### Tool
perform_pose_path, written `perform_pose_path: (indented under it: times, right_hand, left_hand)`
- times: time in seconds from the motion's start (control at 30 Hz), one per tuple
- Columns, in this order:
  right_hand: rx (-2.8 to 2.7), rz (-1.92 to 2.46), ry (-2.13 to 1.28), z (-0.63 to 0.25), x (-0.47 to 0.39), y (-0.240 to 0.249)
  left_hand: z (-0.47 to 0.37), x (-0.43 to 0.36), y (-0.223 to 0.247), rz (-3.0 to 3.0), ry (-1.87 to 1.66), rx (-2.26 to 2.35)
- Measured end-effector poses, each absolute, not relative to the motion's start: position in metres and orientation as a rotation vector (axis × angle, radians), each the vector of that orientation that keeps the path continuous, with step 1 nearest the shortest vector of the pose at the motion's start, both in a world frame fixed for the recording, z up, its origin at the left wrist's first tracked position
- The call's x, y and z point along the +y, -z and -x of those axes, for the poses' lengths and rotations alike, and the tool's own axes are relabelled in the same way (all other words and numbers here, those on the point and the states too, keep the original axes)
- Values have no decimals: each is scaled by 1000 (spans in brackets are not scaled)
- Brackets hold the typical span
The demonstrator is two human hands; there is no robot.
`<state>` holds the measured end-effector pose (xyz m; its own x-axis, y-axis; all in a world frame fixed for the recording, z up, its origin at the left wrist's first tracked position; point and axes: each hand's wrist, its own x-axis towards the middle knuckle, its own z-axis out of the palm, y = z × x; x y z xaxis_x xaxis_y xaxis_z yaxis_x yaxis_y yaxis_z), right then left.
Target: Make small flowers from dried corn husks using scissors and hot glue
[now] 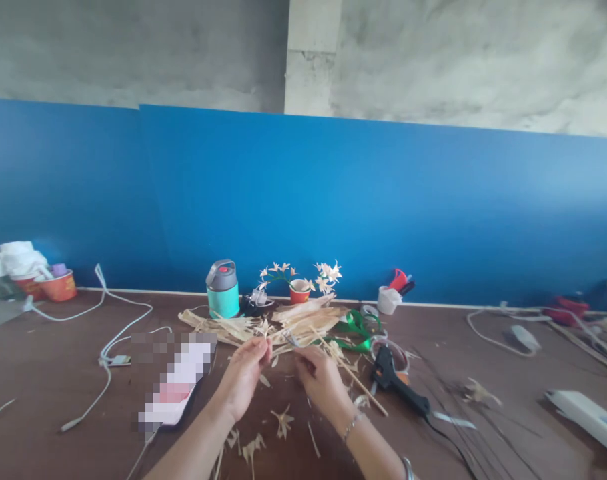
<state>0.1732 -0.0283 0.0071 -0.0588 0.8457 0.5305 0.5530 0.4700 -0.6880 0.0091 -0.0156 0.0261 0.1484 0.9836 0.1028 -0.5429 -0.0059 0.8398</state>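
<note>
Near the middle of the brown table, my left hand (247,375) is closed on a small pale flower (265,329), its petals showing above the fingertips. To its right, my right hand (319,377) is closed round small scissors (290,339), whose blades point up and left toward the flower. A gap separates the two hands. Dried husk strips (311,321) lie behind them. Below and between the hands, a loose pale flower (282,422) rests on the table among scraps.
A turquoise flask (223,290) and a red cup (299,291) with flower stems stand behind. Right are green ribbon (356,323), a black glue gun (398,383) and a white power strip (586,419). A blurred phone (178,387) and white cables (118,333) lie left.
</note>
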Motion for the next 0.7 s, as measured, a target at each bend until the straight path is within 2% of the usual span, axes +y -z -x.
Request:
perform_pose_path:
  times: [0.17, 0.7]
  right_hand:
    - [-1928, 1152, -297, -167, -37, -11]
    - [-1830, 1326, -145, -168, -36, -14]
  left_hand:
    - [-9, -14, -22, -920, -1358, 699]
    - [-17, -21, -21, -1139, -1330, 1008]
